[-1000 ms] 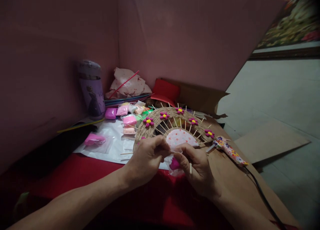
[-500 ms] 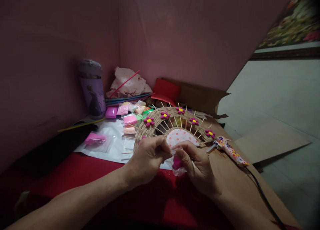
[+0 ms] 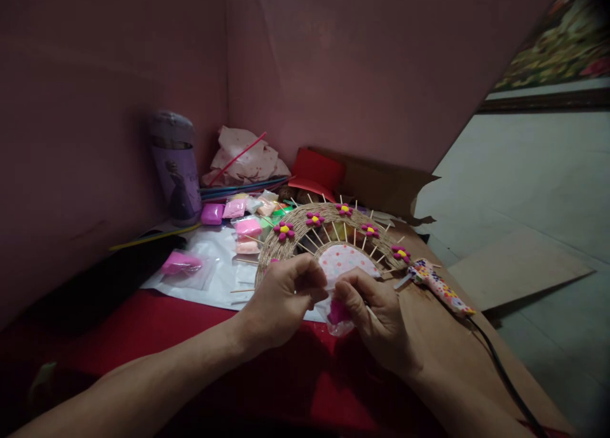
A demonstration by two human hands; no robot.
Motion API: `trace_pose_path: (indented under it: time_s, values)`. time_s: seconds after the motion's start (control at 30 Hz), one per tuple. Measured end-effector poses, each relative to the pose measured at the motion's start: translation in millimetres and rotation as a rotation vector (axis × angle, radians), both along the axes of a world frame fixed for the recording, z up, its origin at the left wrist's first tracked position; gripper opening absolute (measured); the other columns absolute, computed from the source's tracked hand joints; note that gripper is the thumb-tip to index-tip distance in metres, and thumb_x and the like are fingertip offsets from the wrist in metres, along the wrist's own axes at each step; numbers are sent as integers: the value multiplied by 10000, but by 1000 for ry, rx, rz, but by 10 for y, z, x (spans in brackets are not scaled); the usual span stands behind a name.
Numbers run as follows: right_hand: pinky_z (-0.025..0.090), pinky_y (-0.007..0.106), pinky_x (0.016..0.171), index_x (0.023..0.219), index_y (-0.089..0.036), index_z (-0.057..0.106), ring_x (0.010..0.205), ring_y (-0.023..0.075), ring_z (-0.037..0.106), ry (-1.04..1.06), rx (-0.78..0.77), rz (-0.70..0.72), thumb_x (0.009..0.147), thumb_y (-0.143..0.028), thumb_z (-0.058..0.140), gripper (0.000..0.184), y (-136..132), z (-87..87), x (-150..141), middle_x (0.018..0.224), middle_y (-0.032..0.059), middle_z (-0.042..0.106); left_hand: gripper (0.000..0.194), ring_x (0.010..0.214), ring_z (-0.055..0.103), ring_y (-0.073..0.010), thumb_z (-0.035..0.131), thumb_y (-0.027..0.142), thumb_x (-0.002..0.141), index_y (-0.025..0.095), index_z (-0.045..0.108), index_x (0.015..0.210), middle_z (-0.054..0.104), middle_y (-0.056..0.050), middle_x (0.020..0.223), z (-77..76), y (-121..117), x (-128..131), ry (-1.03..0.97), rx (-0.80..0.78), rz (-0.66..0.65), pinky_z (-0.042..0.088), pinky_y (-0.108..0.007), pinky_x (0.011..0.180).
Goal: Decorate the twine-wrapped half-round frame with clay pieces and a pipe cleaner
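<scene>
A small clear plastic bag (image 3: 340,327) with a lump of magenta modelling clay (image 3: 337,312) inside hangs between my hands. My right hand (image 3: 376,317) pinches the bag's upper part between thumb and fingers. My left hand (image 3: 283,298), its fingers curled into a pinch, holds the bag's edge just to the left. Right behind them lies a round twine-wrapped frame (image 3: 305,219) with wooden sticks poking out. Magenta flowers with yellow centres (image 3: 314,219) sit on its ring, and dotted white fabric (image 3: 345,260) covers its middle.
A glue gun (image 3: 438,285) with a flowered cover lies on cardboard at the right, its cord running forward. Several clay packets (image 3: 212,214) and another pink bag (image 3: 182,263) rest on white plastic. A purple tumbler (image 3: 178,177) stands at the back left.
My hands stay almost in place. The fingers of my right hand have shifted slightly on the bag, and the tips of my two hands look a little farther apart.
</scene>
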State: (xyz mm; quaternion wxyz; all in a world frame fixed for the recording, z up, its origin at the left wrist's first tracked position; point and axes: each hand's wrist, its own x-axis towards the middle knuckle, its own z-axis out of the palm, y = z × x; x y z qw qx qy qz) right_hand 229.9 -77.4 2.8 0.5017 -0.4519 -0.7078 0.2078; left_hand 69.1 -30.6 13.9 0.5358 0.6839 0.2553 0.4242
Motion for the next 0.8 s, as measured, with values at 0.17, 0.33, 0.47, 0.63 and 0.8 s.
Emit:
trace_pose_path:
  time_s: [0.17, 0.33, 0.47, 0.63, 0.8]
  values:
    - [407, 180, 479, 783, -182, 571, 484, 72, 502, 25, 16, -23, 924, -299, 487, 201, 14, -41, 16, 572, -38, 556, 180, 509, 481, -61, 660, 251, 716, 115, 565, 786, 558, 16, 652, 46, 24, 2, -20, -202, -61, 402, -197, 468]
    - [412, 175, 477, 781, -187, 553, 476, 69, 514, 65, 24, -29, 933, -296, 470, 204, 9, -56, 21, 570, -40, 582, 285, 439, 493, -65, 704, 325, 676, 106, 567, 797, 608, -13, 635, 25, 49, 3, -10, -312, -124, 365, -188, 405]
    - [405, 181, 468, 770, -187, 546, 481, 75, 509, 51, 34, -49, 929, -305, 475, 210, -1, -55, 24, 574, -38, 569, 217, 408, 470, -57, 691, 292, 673, 107, 581, 705, 587, -4, 574, 16, 41, -1, -4, -328, -165, 336, -176, 382]
    - [374, 185, 446, 751, -187, 546, 475, 75, 461, 24, 43, -88, 920, -326, 484, 227, 4, -72, 38, 565, -41, 512, 165, 410, 465, -71, 691, 235, 638, 115, 584, 676, 518, 35, 479, 41, 35, -8, -25, -321, -124, 350, -182, 385]
    - [388, 187, 458, 772, -191, 550, 489, 78, 482, 54, 0, -51, 924, -314, 479, 209, 2, -69, 31, 589, -33, 552, 167, 429, 480, -73, 695, 224, 627, 108, 587, 680, 544, 24, 530, 56, 35, -11, -50, -329, -112, 372, -192, 398]
